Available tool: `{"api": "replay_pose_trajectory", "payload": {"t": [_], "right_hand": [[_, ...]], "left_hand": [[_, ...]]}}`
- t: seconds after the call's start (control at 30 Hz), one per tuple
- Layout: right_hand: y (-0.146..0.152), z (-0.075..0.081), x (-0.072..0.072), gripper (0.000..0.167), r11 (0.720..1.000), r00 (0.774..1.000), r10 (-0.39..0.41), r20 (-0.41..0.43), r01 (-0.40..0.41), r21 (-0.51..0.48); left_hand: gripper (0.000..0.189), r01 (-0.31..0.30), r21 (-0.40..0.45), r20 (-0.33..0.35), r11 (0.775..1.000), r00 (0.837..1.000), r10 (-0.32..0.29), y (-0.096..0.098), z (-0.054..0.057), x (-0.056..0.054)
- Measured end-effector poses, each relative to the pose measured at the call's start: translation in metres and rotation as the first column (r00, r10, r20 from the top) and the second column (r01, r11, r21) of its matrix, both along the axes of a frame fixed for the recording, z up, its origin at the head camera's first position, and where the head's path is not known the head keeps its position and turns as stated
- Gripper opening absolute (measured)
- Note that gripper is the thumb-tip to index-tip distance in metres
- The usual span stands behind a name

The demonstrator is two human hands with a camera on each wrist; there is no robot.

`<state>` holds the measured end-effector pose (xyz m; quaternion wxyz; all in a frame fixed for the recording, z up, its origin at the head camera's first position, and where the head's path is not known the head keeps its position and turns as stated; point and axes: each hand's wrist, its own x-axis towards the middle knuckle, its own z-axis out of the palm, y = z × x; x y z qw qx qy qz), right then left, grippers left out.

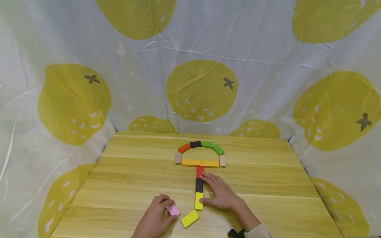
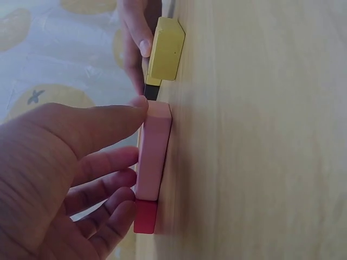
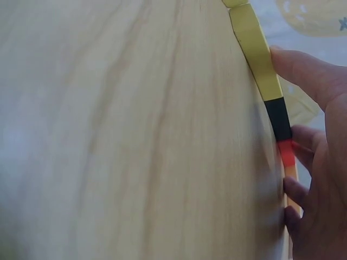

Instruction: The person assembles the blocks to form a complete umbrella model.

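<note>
My left hand (image 1: 156,215) pinches a pink block (image 1: 173,210) between thumb and fingers, low over the table. In the left wrist view a red block (image 2: 145,216) shows at the far end of the pink block (image 2: 154,151). My right hand (image 1: 221,191) lies along a column of blocks with fingers extended. Its thumb touches the side of a yellow block (image 1: 198,201), and its fingertips rest by a red block (image 1: 200,172). Between those two is a black block (image 1: 199,185). A second yellow block (image 1: 190,218) lies slanted at the column's lower end.
Two orange blocks (image 1: 190,162) form a bar across the column's top. Above it curves an arch of two beige blocks (image 1: 178,158), an orange-red block (image 1: 184,147), a black block (image 1: 195,144) and two green blocks (image 1: 207,144). A lemon-patterned cloth (image 1: 202,89) surrounds the wooden table (image 1: 134,178).
</note>
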<state>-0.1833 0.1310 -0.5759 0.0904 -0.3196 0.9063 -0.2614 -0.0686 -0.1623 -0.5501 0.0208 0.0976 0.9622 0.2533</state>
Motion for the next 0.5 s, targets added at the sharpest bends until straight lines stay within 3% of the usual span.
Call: {"api": "replay_pose_trajectory", "payload": {"t": [0.3,0.5], "right_hand": [[-0.0003,0.0017,0.0014,0.088,1.000,1.000,-0.002,0.007,0.002,-0.010],[-0.0004,0.0008,0.0015,0.088,1.000,1.000,-0.003,0.004,0.003,-0.009]], "left_hand": [[0.040,0.070,0.051,-0.025,0.996,0.997,-0.069,0.0020,-0.0003,0.0023],[0.052,0.004,0.068,0.044,0.998,0.999,-0.007,0.0068,-0.0016,0.0021]]}}
